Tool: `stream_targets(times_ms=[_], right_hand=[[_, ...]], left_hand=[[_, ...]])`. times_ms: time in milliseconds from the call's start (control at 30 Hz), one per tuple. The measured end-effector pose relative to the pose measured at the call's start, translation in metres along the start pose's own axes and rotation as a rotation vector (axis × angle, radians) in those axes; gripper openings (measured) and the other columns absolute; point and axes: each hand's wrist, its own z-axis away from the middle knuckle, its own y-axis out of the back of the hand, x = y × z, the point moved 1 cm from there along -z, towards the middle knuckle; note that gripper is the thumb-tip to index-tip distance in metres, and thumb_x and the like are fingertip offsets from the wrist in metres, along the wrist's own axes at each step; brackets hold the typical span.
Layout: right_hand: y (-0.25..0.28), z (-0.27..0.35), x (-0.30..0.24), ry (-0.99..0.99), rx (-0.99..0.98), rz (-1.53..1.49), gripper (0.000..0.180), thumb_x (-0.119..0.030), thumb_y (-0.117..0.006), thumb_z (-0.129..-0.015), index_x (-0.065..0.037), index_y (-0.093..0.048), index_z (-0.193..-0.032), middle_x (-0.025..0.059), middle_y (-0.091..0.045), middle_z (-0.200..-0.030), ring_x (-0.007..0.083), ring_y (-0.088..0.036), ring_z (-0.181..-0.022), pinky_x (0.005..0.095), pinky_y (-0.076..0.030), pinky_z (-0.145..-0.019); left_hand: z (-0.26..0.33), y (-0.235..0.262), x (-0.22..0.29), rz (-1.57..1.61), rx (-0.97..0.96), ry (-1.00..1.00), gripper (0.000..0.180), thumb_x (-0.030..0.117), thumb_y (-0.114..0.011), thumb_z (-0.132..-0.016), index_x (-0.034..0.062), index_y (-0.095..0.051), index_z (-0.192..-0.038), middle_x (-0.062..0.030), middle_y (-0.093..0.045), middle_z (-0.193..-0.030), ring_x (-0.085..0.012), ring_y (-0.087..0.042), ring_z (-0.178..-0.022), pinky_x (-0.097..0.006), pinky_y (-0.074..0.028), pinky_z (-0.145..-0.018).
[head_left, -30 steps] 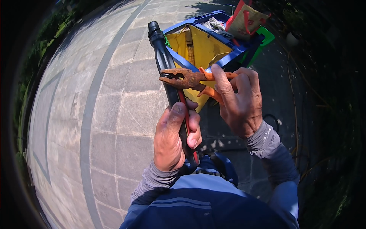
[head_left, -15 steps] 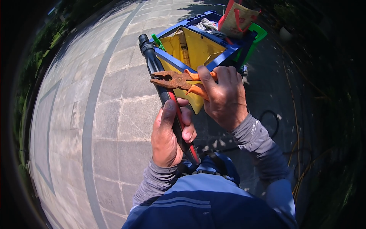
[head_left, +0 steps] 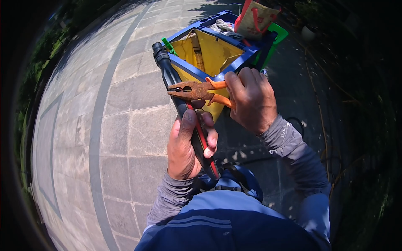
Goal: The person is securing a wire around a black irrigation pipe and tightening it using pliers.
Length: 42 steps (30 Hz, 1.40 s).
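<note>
My left hand [head_left: 183,147] is wrapped round a thick black pole [head_left: 168,71] with a red stripe, held slantwise with its ringed end up and away from me. My right hand [head_left: 255,100] grips the orange handles of rusty combination pliers [head_left: 195,90]. The handles are spread somewhat apart. The pliers' jaws point left and lie across the pole just above my left fingers. Something small seems to sit between the jaws, but I cannot tell what it is.
A blue-framed cleaning cart [head_left: 236,67] with a yellow bag [head_left: 224,52] stands ahead. It carries grey cloths [head_left: 224,28], a beige bag [head_left: 255,21] with red handles, and a green clip [head_left: 169,46]. Yellow hoses or cords [head_left: 320,113] run along the shaded ground at right. Stone paving [head_left: 113,129] stretches left.
My right hand and the pliers have shifted slightly right and down, and the handles look wider apart. The pole has barely moved in my left hand.
</note>
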Motion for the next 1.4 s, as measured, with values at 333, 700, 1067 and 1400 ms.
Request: stream_targets(times_ms=[333, 700, 1067, 1400], right_hand=[[-0.004, 0.021, 0.001, -0.025, -0.045, -0.02, 0.038, -0.009, -0.074, -0.065, -0.005, -0.059, -0.099, 0.0095, -0.05, -0.08, 0.0249, -0.056, -0.072, 0.0385, -0.044, -0.061], [-0.026, 0.031, 0.009, -0.085, -0.169, -0.201, 0.046, -0.01, -0.078, -0.063, -0.007, -0.056, -0.104, 0.0127, -0.052, -0.086, 0.0315, -0.062, -0.076, 0.0424, -0.05, -0.065], [-0.022, 0.03, -0.007, -0.173, -0.042, -0.17, 0.05, -0.008, -0.071, -0.082, -0.006, -0.055, -0.129, 0.0128, -0.056, -0.1, 0.0316, -0.056, -0.097, 0.0421, -0.044, -0.088], [-0.036, 0.098, -0.062, -1.078, -0.557, -1.732, 0.039, -0.039, -0.052, -0.103, -0.002, -0.059, -0.115, 0.004, -0.061, -0.084, 0.0112, -0.061, -0.08, 0.0263, -0.05, -0.07]], left_hand=[[-0.016, 0.002, -0.002, -0.102, -0.034, -0.001, 0.046, 0.04, -0.048, -0.106, -0.0027, -0.048, -0.12, -0.0083, -0.052, -0.057, -0.0123, -0.045, -0.037, -0.021, -0.04, -0.038], [-0.018, -0.002, -0.009, -0.195, 0.029, -0.029, 0.052, 0.043, -0.05, -0.104, -0.0048, -0.046, -0.125, -0.0109, -0.056, -0.089, -0.009, -0.045, -0.046, -0.021, -0.038, -0.039], [-0.018, 0.012, -0.008, -0.106, -0.017, -0.02, 0.07, 0.064, -0.034, -0.101, 0.0001, -0.048, -0.126, -0.0098, -0.063, -0.101, -0.011, -0.051, -0.052, -0.022, -0.041, -0.038], [-0.02, 0.015, -0.008, 0.191, -0.128, -0.024, 0.061, 0.059, -0.042, -0.102, 0.0011, -0.056, -0.116, -0.0051, -0.053, -0.077, -0.0147, -0.052, -0.047, -0.026, -0.042, -0.034]])
